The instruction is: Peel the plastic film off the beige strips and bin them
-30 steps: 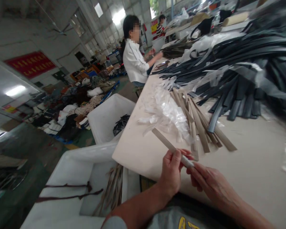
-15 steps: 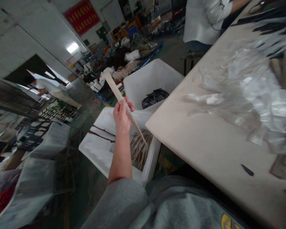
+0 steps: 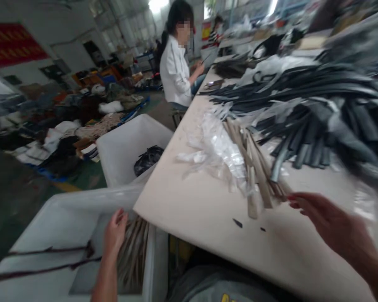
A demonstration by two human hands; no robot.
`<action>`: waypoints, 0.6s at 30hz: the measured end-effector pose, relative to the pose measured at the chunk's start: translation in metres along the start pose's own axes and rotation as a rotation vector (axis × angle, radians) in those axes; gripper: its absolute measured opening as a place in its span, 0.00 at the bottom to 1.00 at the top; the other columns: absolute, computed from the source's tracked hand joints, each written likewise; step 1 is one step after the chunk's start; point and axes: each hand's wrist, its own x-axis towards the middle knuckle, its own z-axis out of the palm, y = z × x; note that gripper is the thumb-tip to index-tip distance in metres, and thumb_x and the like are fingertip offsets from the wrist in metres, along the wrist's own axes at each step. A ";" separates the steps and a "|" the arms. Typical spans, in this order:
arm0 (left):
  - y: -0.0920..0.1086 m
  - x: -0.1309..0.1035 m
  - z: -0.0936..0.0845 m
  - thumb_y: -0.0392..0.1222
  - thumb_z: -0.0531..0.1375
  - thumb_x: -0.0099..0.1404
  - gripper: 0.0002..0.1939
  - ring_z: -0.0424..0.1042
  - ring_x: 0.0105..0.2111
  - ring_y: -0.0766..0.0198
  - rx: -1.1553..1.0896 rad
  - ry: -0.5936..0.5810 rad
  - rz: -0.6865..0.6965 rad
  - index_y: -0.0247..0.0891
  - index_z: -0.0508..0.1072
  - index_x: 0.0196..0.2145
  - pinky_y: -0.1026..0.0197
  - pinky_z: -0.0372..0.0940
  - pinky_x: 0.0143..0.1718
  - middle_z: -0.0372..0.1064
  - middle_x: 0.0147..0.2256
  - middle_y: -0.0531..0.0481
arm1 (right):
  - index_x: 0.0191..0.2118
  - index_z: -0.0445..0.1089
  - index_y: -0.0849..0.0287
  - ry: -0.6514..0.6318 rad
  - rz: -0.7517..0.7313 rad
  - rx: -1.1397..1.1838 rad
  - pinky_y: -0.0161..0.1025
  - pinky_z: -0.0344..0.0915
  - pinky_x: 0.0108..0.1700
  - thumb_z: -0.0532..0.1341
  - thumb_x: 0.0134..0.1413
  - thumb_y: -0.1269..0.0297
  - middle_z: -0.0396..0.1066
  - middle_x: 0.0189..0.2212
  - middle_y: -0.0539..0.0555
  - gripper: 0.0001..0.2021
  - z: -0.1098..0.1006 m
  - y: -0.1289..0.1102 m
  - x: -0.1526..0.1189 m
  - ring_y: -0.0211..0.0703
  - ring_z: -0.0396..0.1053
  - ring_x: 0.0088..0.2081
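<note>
My left hand [image 3: 116, 230] is over the near white bin [image 3: 58, 209], fingers curled together; whether anything is between them is too blurred to tell. Beside it, light brown strips [image 3: 134, 251] lie in that bin. Over the table [image 3: 189, 201], my right hand [image 3: 321, 214] reaches in from the right, its fingertips pinched at the near end of a pile of beige-brown strips [image 3: 255, 167]. Crumpled clear plastic [image 3: 222, 147] lies against the left side of this pile. Behind and to the right are many dark strips [image 3: 308, 126].
A second white bin [image 3: 122, 147] holds a dark bundle [image 3: 148, 159]. Two small dark scraps, one of them pointed [image 3: 237, 222], lie near the table's front edge. A person in white [image 3: 176, 75] sits beyond the table's left side. Dark cords [image 3: 47, 251] hang across the near bin.
The view has turned right. The pale strip that my left hand held is gone from it, and that hand is lower over the bin. My right hand has come into view at the brown strips.
</note>
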 end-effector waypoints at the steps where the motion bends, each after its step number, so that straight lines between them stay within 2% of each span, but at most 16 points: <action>1: 0.004 0.004 0.003 0.51 0.62 0.51 0.15 0.72 0.47 0.43 -0.003 0.007 0.011 0.46 0.73 0.36 0.42 0.60 0.54 0.76 0.41 0.52 | 0.45 0.68 0.56 -0.013 0.028 0.001 0.44 0.68 0.40 0.49 0.60 0.44 0.76 0.38 0.60 0.23 -0.006 -0.007 0.003 0.50 0.75 0.37; 3: 0.014 0.007 0.009 0.54 0.62 0.50 0.21 0.72 0.46 0.43 -0.020 0.049 0.065 0.46 0.74 0.42 0.40 0.62 0.53 0.75 0.43 0.48 | 0.48 0.68 0.58 -0.051 0.011 -0.051 0.44 0.66 0.40 0.48 0.61 0.50 0.75 0.40 0.60 0.21 -0.005 -0.022 0.013 0.50 0.74 0.38; 5: 0.027 0.003 0.017 0.57 0.61 0.51 0.28 0.72 0.46 0.41 -0.086 0.117 0.168 0.42 0.73 0.48 0.40 0.63 0.52 0.74 0.47 0.40 | 0.49 0.67 0.60 -0.060 -0.048 -0.113 0.43 0.66 0.42 0.46 0.63 0.54 0.74 0.41 0.60 0.20 0.006 -0.034 0.025 0.49 0.74 0.39; 8: 0.052 -0.017 0.035 0.58 0.62 0.55 0.30 0.71 0.50 0.42 -0.253 0.165 0.365 0.43 0.72 0.52 0.41 0.65 0.52 0.71 0.52 0.40 | 0.53 0.65 0.61 -0.028 -0.109 -0.176 0.44 0.65 0.49 0.46 0.64 0.58 0.69 0.50 0.60 0.20 0.026 -0.041 0.047 0.50 0.71 0.47; 10: 0.070 -0.038 0.053 0.55 0.61 0.58 0.26 0.70 0.51 0.44 -0.304 0.090 0.476 0.46 0.71 0.53 0.43 0.65 0.53 0.70 0.53 0.45 | 0.58 0.61 0.64 -0.013 -0.122 -0.225 0.45 0.61 0.55 0.50 0.63 0.59 0.61 0.58 0.61 0.22 0.036 -0.044 0.062 0.52 0.65 0.54; 12: 0.086 -0.062 0.075 0.49 0.60 0.62 0.23 0.70 0.52 0.49 -0.282 -0.039 0.603 0.48 0.70 0.55 0.46 0.66 0.53 0.69 0.55 0.48 | 0.61 0.57 0.68 -0.010 -0.100 -0.284 0.45 0.58 0.59 0.56 0.60 0.59 0.55 0.62 0.64 0.27 0.041 -0.046 0.077 0.55 0.60 0.59; 15: 0.099 -0.097 0.110 0.42 0.58 0.65 0.20 0.70 0.52 0.56 -0.224 -0.173 0.857 0.46 0.70 0.55 0.53 0.68 0.53 0.68 0.55 0.48 | 0.63 0.54 0.71 -0.014 0.007 -0.357 0.44 0.59 0.58 0.63 0.53 0.61 0.58 0.59 0.68 0.35 0.039 -0.046 0.095 0.57 0.61 0.57; 18: 0.099 -0.120 0.137 0.38 0.56 0.67 0.17 0.70 0.53 0.60 -0.138 -0.289 1.029 0.44 0.70 0.53 0.56 0.69 0.53 0.70 0.53 0.46 | 0.60 0.59 0.69 -0.044 0.111 -0.409 0.44 0.62 0.54 0.64 0.52 0.64 0.64 0.53 0.66 0.30 0.030 -0.041 0.106 0.54 0.65 0.52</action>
